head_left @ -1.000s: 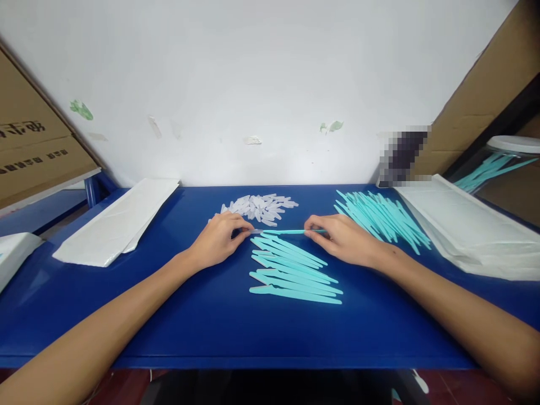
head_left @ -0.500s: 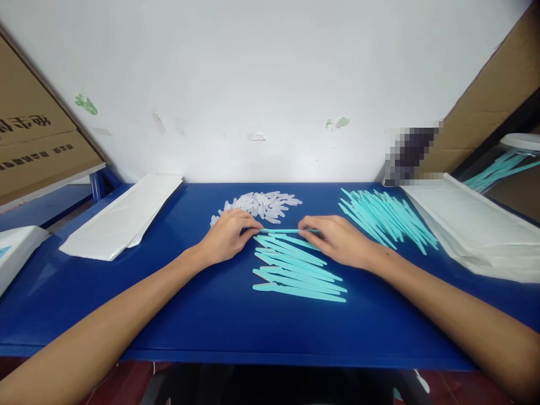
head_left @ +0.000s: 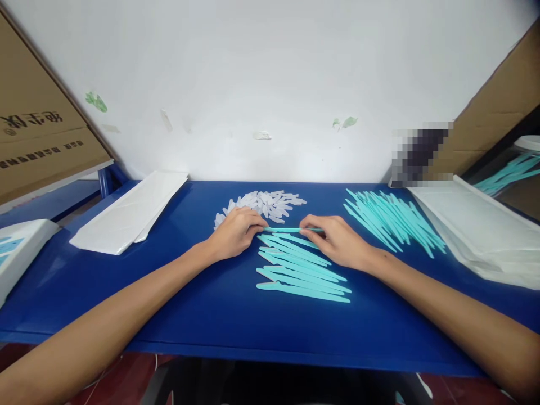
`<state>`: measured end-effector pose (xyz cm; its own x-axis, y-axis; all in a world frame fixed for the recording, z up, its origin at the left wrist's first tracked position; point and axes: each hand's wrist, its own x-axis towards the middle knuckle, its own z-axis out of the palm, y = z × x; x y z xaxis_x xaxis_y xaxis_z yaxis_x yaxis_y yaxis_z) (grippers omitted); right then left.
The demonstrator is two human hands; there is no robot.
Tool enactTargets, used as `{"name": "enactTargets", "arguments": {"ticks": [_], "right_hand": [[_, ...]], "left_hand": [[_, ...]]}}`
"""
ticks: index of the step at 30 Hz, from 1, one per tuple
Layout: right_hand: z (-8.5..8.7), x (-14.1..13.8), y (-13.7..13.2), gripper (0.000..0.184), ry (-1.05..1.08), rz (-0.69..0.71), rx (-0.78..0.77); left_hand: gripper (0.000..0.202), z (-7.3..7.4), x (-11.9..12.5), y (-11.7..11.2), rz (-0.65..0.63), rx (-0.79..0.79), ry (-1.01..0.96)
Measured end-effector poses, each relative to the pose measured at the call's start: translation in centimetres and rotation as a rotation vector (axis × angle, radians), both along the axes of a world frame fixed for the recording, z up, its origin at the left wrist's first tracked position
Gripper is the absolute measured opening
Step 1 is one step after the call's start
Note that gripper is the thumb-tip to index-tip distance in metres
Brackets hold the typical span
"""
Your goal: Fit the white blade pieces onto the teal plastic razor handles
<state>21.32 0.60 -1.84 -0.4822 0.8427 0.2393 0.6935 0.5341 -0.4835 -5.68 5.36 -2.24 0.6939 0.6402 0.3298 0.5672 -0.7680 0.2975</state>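
A slim turquoise eyebrow razor [head_left: 284, 229] is held level between my two hands. My left hand [head_left: 238, 233] is closed in a pinch at its left end, hiding the tip; whether a small cap is in there too, I cannot tell. On the handle toward the right end, my right hand [head_left: 335, 239] pinches with thumb and fingers. Just below lies a staggered row of turquoise razors [head_left: 306, 273] on the blue table. Beyond my left hand spreads a pile of small translucent caps [head_left: 270, 203], partly covered by that hand.
A heap of turquoise razors [head_left: 396, 219] lies at the right. White plastic bags [head_left: 130, 214] rest at the left, more clear bags [head_left: 476, 230] at the right. A white device [head_left: 25, 247] sits at the left edge. Cardboard boxes [head_left: 46, 129] flank the blue table [head_left: 202, 320].
The view has shifted slightly, so everything sits a little further right. Both hands keep their pinch on the same razor, with little visible movement.
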Motion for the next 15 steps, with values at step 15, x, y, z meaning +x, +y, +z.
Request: {"name": "enactTargets", "arguments": {"ticks": [15], "right_hand": [[0.3,2.2,0.8,0.032,-0.219,-0.055,0.132]], "left_hand": [[0.025,1.2,-2.5,0.9,0.21,0.205,0.006]]}}
